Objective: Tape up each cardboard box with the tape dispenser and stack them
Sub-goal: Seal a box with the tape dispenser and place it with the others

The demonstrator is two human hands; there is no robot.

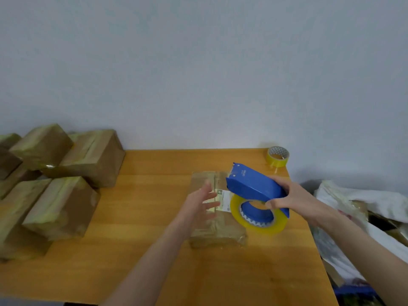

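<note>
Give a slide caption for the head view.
Right hand holds the tape dispenser over a cardboard box; left hand open above it.

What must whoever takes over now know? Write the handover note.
Right hand grips the blue tape dispenser over the cardboard box in the middle of the table.
Left hand open above that box; blurred, contact unclear.
Done: taped boxes stacked at the table's left end.
Left: finish this box, which already shows tape, then stack it.
Spare tape roll at the far right corner.

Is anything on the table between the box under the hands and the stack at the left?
Nothing visible does. Only bare table lies between the box and the stacked boxes; the spare tape roll sits at the far right corner.
</note>
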